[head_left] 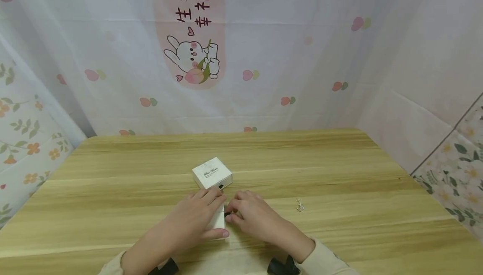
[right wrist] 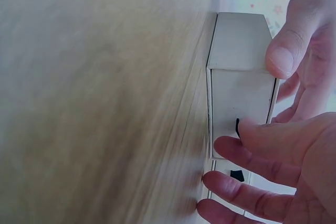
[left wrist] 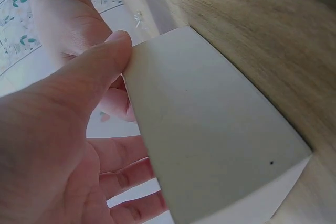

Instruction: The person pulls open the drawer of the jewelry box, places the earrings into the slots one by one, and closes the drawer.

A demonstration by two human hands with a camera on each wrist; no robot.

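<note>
In the head view a small white drawer box (head_left: 217, 221) stands on the table under my left hand (head_left: 192, 216). That hand grips it, thumb along the near side and fingers over the top and far side. My right hand (head_left: 250, 216) is at the box's right end. There its thumb and index finger pinch the black pull tab (right wrist: 238, 128) on the drawer front (right wrist: 241, 95), which sits flush in its sleeve in the right wrist view. The box's plain side (left wrist: 205, 124) fills much of the left wrist view, my left thumb on its edge.
Just behind stands a second white box (head_left: 212, 173), printed "Best Wishes", with its own black tab (head_left: 221, 186). A little pile of thin white pieces (head_left: 299, 205) lies to the right on the wooden table (head_left: 320, 162). A patterned curtain (head_left: 264, 57) hangs behind.
</note>
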